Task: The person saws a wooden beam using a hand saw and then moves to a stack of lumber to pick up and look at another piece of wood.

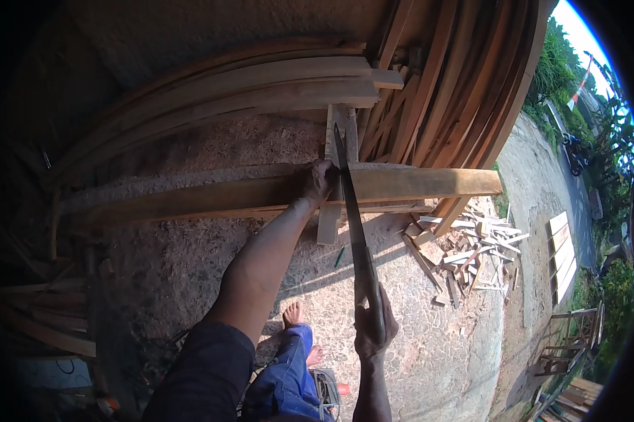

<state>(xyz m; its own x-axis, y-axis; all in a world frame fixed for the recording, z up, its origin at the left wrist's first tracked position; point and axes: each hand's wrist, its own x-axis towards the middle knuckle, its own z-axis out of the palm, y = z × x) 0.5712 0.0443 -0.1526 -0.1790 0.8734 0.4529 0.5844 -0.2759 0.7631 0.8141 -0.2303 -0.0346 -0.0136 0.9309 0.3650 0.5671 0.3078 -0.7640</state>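
A long wooden beam (pixel 422 183) lies crosswise in front of me, resting on a short wooden support (pixel 329 225). My left hand (pixel 319 181) grips the beam just left of the saw blade, its fingers partly hidden behind the wood. In my right hand (pixel 376 330) is the handle of a handsaw (pixel 357 232). The narrow blade points away from me and crosses over the beam close beside my left hand. From this angle I cannot tell how deep the teeth sit in the wood.
Stacked planks (pixel 289 77) lie beyond the beam, and tall boards (pixel 464 84) lean at the back right. A pile of wood offcuts (pixel 478 246) covers ground at the right. A green pencil-like stick (pixel 340 257) lies near my bare foot (pixel 293 314). Sawdust covers the floor.
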